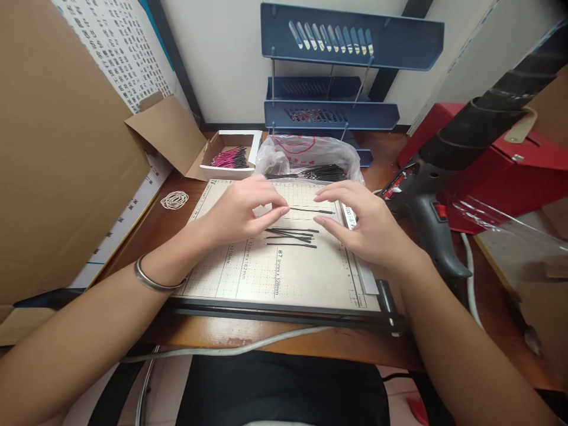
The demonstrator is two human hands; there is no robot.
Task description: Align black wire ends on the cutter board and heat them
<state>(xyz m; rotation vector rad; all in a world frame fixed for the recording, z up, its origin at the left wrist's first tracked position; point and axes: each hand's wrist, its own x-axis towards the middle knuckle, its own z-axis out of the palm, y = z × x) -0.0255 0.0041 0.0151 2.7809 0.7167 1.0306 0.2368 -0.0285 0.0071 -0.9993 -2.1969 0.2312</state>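
Observation:
Between the thumb and forefinger of my left hand (248, 210) one end of a thin black wire (310, 210) is pinched. The wire points right, and its thicker dark end lies near my right hand (359, 222). That hand is open, thumb and fingers curved apart around the wire's far part without visibly closing on it. Just below, several similar black wires (293, 238) rest in a loose row on a paper trimmer board (248, 290) printed with grid lines and sizes. A metal bangle (153, 283) circles my left wrist.
Behind the board stand a small carton (228, 173) of pink and black wires and a clear plastic bag (328, 154) of black ones. Rubber bands (174, 200) lie left. A heat gun (426, 207) and a red metal box (492, 160) crowd the right; a blue rack (328, 112) rises behind.

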